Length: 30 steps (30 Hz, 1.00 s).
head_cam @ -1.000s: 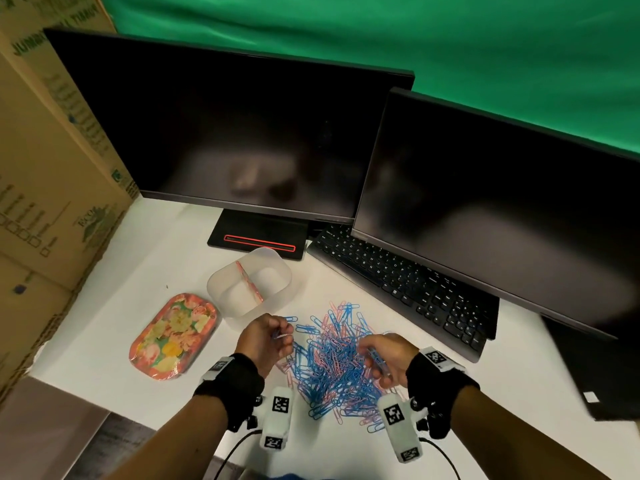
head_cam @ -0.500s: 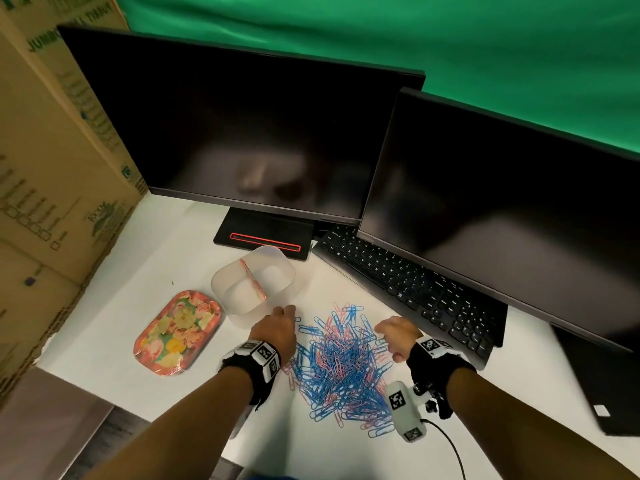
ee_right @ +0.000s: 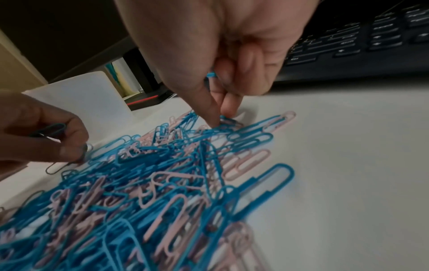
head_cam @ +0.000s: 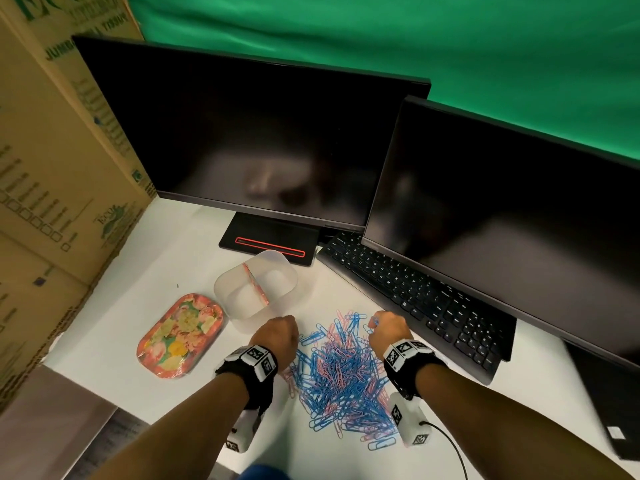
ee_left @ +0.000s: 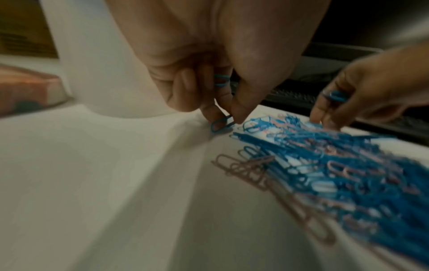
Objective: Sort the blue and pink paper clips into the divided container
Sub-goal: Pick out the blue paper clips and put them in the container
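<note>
L hand (ee_left: 209,60) pinches blue clip (ee_left: 220,124) at pile (head_cam: 343,375) edge; R hand (ee_right: 223,45) grips blue clips (ee_right: 211,74).

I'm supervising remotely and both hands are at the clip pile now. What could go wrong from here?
1. The left hand already holds blue clips in its curled fingers while pinching another blue clip off the table; the held ones could slip out.
2. The pile is tangled, so the right hand may drag pink clips along with blue.
3. The divided container sits close beside the left hand and could get nudged.
</note>
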{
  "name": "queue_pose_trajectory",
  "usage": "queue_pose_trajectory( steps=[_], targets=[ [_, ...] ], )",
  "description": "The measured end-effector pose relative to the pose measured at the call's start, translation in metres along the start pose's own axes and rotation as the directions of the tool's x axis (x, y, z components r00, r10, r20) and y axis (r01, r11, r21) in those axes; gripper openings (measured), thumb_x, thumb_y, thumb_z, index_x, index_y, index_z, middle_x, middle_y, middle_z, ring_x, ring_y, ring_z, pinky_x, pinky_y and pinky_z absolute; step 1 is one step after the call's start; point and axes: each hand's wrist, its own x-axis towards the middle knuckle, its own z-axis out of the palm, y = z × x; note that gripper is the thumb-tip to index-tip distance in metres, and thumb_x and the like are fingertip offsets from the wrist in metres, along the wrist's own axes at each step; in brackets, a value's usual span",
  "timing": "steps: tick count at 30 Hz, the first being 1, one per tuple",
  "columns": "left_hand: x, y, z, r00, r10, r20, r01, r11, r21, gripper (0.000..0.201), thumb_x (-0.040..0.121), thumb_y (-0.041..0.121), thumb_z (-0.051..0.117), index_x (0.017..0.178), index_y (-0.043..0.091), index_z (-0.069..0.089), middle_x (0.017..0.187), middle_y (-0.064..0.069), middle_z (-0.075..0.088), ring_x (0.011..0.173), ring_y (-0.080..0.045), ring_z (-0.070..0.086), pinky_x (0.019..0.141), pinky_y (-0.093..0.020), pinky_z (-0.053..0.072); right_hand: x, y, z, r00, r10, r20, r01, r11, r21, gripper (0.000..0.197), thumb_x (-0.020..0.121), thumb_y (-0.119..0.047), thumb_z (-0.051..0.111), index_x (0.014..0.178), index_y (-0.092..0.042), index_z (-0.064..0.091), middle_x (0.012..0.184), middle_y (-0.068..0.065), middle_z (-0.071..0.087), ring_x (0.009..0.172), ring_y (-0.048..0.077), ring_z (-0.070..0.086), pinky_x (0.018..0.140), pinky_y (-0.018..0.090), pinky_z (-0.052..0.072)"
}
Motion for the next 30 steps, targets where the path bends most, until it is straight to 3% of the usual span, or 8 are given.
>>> queue_pose_trajectory(
  steps=[6,10,14,16,19,21,25,30],
  targets=[
    [-0.003,0.006,-0.005,0.991,-0.133,0.03,0.133,0.892,-0.432,0.026,0.091,0.009,0.042,0.103,0.025,0.059,0.086,-0.004,0.064,0.075,-0.02,0.055,0.067,-0.023,0.039,0.001,0.001,-0.001,0.999,0.004,0.035,-0.006,0.999,0.054,0.015,0.085,-0.008,0.06,0.097,-0.014,0.066,0.11,0.009,0.067,0.099,0.027,0.066,0.082,0.029,0.055],
    [0.0,0.015,-0.013,0.958,-0.169,0.234,0.286,0.463,-0.839,0.022,0.079,0.003,0.041,0.071,0.008,0.061,0.063,-0.005,0.044,0.053,-0.02,0.036,0.05,-0.024,0.026,0.003,0.017,0.0,1.0,-0.024,0.009,0.021,0.97,0.243,0.031,0.086,-0.018,0.058,0.056,-0.013,0.049,0.061,0.003,0.054,0.061,0.022,0.051,0.055,0.021,0.04],
    [0.001,0.019,-0.015,0.925,-0.168,0.34,0.364,0.136,-0.921,0.022,0.085,0.005,0.035,0.07,0.007,0.051,0.063,-0.008,0.045,0.048,-0.02,0.039,0.05,-0.024,0.027,-0.002,0.026,-0.008,0.988,-0.02,0.153,-0.09,0.733,0.675,0.026,0.084,-0.011,0.067,0.059,-0.014,0.063,0.054,-0.003,0.057,0.046,0.01,0.042,0.04,0.015,0.028],
    [0.005,0.02,-0.014,0.93,-0.179,0.321,0.357,0.225,-0.907,0.019,0.087,0.008,0.043,0.07,0.01,0.05,0.064,-0.006,0.045,0.048,-0.018,0.037,0.05,-0.023,0.028,-0.006,0.028,-0.013,0.973,-0.043,0.226,-0.152,0.618,0.772,0.018,0.086,-0.008,0.065,0.068,-0.008,0.063,0.063,0.003,0.058,0.041,0.007,0.035,0.037,0.014,0.02],
    [0.008,0.018,-0.008,0.982,-0.155,0.107,0.188,0.768,-0.612,0.009,0.085,0.015,0.06,0.077,0.019,0.057,0.067,0.003,0.054,0.061,-0.018,0.05,0.057,-0.022,0.036,-0.011,0.031,-0.016,0.96,-0.112,0.257,-0.173,0.487,0.856,0.013,0.088,-0.004,0.062,0.075,-0.003,0.063,0.069,0.008,0.058,0.046,0.009,0.036,0.04,0.018,0.019],
    [0.007,0.017,-0.003,0.996,-0.082,0.043,0.091,0.953,-0.29,0.005,0.082,0.024,0.064,0.085,0.026,0.06,0.075,0.005,0.058,0.073,-0.018,0.056,0.065,-0.022,0.04,-0.015,0.03,-0.016,0.961,-0.113,0.252,-0.18,0.433,0.883,0.012,0.088,-0.004,0.062,0.077,-0.003,0.064,0.068,0.009,0.057,0.05,0.012,0.037,0.044,0.021,0.021],
    [0.011,0.015,0.006,1.0,0.003,0.02,-0.002,0.998,-0.056,0.007,0.086,0.031,0.061,0.091,0.027,0.062,0.095,0.001,0.06,0.093,-0.021,0.059,0.077,-0.026,0.045,-0.02,0.025,-0.014,0.961,-0.111,0.254,-0.19,0.402,0.896,0.008,0.089,-0.005,0.062,0.081,-0.004,0.063,0.067,0.01,0.056,0.049,0.013,0.04,0.042,0.02,0.025],
    [0.006,0.014,0.005,0.998,-0.053,-0.038,0.04,0.962,-0.269,0.015,0.083,0.024,0.065,0.073,0.03,0.055,0.08,0.006,0.062,0.078,-0.016,0.058,0.068,-0.019,0.041,-0.027,0.021,-0.016,0.957,-0.122,0.263,-0.202,0.368,0.907,0.009,0.089,-0.004,0.061,0.081,-0.006,0.063,0.067,0.012,0.057,0.05,0.016,0.049,0.043,0.021,0.034]
  ],
)
